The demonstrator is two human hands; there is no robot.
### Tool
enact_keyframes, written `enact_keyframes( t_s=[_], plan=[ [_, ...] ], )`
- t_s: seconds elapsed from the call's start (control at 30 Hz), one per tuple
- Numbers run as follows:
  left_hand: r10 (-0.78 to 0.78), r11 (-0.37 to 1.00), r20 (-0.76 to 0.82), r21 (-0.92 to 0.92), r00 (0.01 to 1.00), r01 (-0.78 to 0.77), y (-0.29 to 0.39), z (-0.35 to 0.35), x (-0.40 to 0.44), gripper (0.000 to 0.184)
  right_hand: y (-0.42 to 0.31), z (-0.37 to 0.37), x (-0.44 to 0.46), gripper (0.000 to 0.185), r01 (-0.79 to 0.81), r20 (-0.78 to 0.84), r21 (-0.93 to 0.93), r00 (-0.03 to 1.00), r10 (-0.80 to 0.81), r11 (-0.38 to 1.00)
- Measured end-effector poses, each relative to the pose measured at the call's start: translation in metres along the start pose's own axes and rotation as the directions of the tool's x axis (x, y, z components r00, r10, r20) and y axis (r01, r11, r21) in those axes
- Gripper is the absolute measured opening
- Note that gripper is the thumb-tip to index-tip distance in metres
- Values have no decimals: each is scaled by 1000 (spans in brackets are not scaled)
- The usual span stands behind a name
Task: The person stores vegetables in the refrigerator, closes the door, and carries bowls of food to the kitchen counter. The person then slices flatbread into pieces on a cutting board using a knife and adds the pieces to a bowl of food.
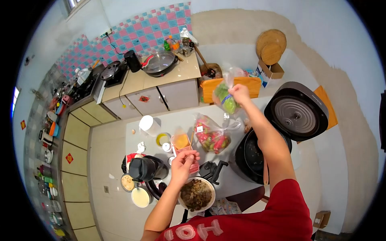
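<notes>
My right hand grips the gathered neck of a clear plastic bag of green vegetables, held up over the far side of the table. Below it lies another clear plastic bag with red and green peppers. My left hand hovers above the table with its fingers loosely bent and nothing visible in them. Close to it are a pink container, a small white-lidded jar and a bowl of dark chopped food.
At right stands a black cooker with its large lid raised. A black pitcher, a white cup and a bowl of pale batter-like food are on the left. A covered pan sits on the back counter.
</notes>
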State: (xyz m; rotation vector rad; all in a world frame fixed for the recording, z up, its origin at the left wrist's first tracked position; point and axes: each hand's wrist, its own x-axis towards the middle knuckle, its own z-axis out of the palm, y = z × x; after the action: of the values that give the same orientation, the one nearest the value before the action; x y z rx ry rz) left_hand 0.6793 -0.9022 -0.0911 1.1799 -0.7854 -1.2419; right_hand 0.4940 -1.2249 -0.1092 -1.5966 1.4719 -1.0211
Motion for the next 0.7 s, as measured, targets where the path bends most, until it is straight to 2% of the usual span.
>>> enact_keyframes(
  t_s=[0.03, 0.1, 0.17, 0.3, 0.37, 0.43, 0.5, 0.53, 0.57, 0.63, 0.67, 0.7],
  plan=[
    [18, 1000, -11, 2, 1000, -18, 5, -1, -6, 17, -21, -13, -7, 18, 15, 3, 0, 1000, -15, 1000],
    [56, 998, -18, 32, 998, -55, 17, -3, -21, 16, -67, -39, -26, 20, 196, 91, 121, 974, -207, 973],
    [95, 994, -27, 65, 995, -93, 26, -6, -38, 16, -121, -62, -60, 20, 271, 109, 110, 953, -282, 956],
    [341, 928, -50, 178, 939, -327, 57, -9, -87, 17, -212, -97, -149, 17, 459, 232, 200, 836, -497, 866],
    [529, 812, -35, 310, 848, -494, 82, -9, -120, 18, -241, -103, -192, 17, 472, 305, 202, 802, -513, 858],
    [742, 594, -32, 496, 670, -633, 103, -12, -155, 21, -254, -94, -234, 17, 478, 388, 210, 760, -521, 853],
    [842, 398, -3, 680, 540, -616, 119, -18, -194, 25, -260, -76, -280, 17, 453, 599, 238, 629, -497, 859],
    [841, 362, -3, 747, 541, -557, 125, -20, -214, 28, -255, -59, -301, 18, 420, 664, 286, 561, -495, 861],
    [799, 389, -9, 770, 601, -506, 125, -27, -231, 31, -250, -43, -322, 20, 531, 708, 226, 487, -512, 817],
    [709, 493, -42, 744, 704, -452, 110, -42, -262, 31, -240, -13, -374, 21, 523, 783, 268, 370, -499, 809],
    [643, 586, -108, 707, 758, -395, 94, -55, -276, 34, -229, 2, -397, 20, 545, 798, 278, 327, -506, 791],
    [641, 591, -137, 716, 755, -372, 85, -64, -295, 34, -219, 16, -419, 18, 566, 810, 289, 285, -512, 772]
  ],
)
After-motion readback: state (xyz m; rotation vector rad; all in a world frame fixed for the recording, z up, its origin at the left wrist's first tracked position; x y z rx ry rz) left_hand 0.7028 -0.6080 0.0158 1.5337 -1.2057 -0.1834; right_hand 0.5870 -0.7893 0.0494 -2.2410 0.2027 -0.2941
